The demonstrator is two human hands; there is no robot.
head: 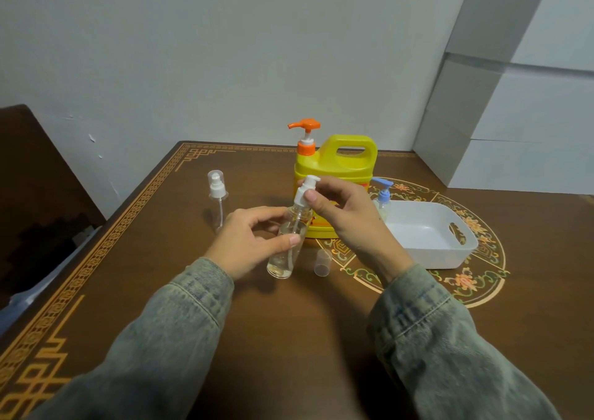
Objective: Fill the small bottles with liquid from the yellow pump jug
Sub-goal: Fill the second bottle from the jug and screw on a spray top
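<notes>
The yellow pump jug with an orange pump head stands at the table's middle back. In front of it my left hand grips a clear small bottle that holds pale liquid and leans slightly. My right hand pinches the bottle's white pump cap at the neck. A second clear bottle with a white pump and clear cover stands upright to the left. A small bottle with a blue pump stands behind my right hand, partly hidden.
A clear loose cap stands on the table just right of the held bottle. A white plastic basket with handle slots sits to the right. White boxes stack at the back right. A dark chair stands left of the table.
</notes>
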